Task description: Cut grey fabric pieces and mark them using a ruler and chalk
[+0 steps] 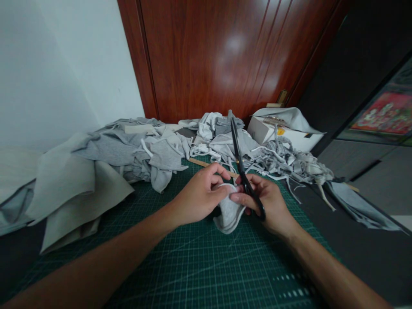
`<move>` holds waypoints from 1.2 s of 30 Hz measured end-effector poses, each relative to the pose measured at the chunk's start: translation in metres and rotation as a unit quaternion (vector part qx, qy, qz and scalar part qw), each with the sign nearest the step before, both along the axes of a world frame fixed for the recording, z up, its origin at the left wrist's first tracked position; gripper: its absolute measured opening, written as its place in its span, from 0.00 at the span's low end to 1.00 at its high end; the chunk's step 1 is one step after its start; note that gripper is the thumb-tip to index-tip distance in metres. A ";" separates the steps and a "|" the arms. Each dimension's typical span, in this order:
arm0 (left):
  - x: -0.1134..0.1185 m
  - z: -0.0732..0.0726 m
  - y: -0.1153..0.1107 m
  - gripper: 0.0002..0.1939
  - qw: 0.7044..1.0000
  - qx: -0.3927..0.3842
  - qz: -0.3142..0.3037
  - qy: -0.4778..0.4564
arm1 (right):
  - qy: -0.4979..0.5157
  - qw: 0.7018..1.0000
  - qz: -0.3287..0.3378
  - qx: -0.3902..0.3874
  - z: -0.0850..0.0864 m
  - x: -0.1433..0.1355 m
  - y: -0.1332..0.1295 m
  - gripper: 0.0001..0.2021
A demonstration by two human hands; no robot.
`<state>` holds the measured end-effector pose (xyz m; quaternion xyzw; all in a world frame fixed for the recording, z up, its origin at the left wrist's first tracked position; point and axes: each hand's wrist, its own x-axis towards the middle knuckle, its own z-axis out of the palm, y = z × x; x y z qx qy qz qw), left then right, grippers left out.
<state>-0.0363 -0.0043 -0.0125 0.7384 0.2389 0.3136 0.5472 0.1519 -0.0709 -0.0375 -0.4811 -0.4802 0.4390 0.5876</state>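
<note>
A small light grey piece of fabric (229, 214), folded or layered, hangs just above the green cutting mat (180, 266). My left hand (201, 195) is closed on it, pinching its upper edge between thumb and fingers. My right hand (270, 201) grips black-handled scissors (238, 154), whose blades point up and away from me and look closed. The right thumb and fingers also touch the right side of the fabric. Behind the hands lies a thin wooden ruler (199, 162), partly hidden by the left hand.
Grey fabric scraps (161, 156) pile up along the mat's far edge. Stiffer beige sheets (86, 206) lie at left. A tangle of fabric strips (289, 161) sits at right, before a white box (260, 128). A wooden door (209, 60) stands behind.
</note>
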 end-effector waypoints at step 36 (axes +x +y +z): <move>-0.023 0.006 0.045 0.14 0.987 -0.081 0.110 -0.087 | 0.034 0.999 0.022 -0.033 -0.011 -0.002 -0.004 0.23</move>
